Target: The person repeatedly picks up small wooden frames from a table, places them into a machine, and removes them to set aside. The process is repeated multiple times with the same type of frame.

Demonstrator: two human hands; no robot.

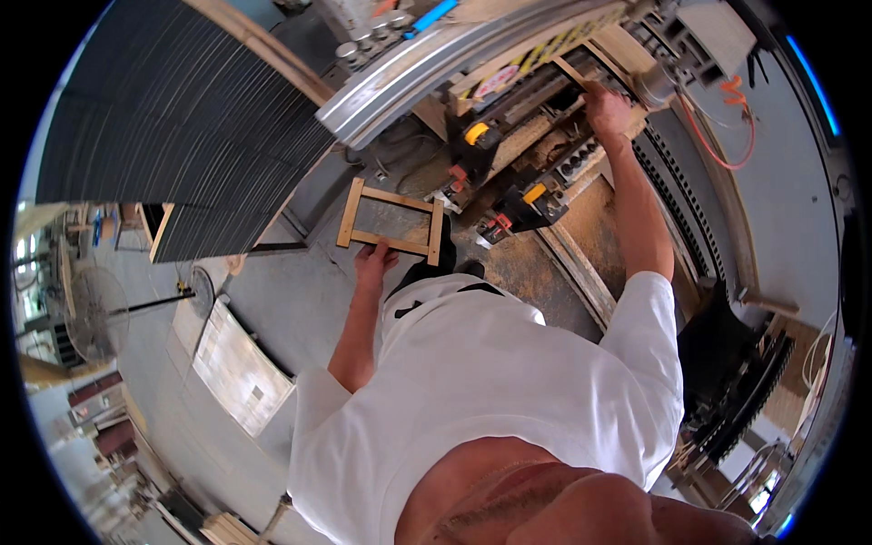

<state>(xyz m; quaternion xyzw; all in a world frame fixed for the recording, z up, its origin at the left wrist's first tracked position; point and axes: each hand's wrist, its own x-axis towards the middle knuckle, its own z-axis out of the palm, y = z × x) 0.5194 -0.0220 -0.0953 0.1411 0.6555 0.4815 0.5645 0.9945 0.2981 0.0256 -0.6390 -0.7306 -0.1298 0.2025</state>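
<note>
My left hand [375, 262] is closed round the near rail of a small wooden frame [397, 198], four-sided with an open middle and rails that jut past the corners. The frame hangs in front of my waist, clear of the machine. Out to the right, my right hand [607, 113] reaches into a woodworking machine [545, 136]. Its fingers are curled at the end of a light wooden strip [570, 72] lying across the machine's bed; the fingertips are partly hidden.
Two black clamp-like units with yellow knobs [536, 193] stick out of the machine towards me. Sawdust [595, 218] covers its lower part. A metal beam [391, 95] crosses above. Stacked dark slats [182, 118] stand at left, with a fan [95, 313] behind. An orange hose [752, 136] hangs at right.
</note>
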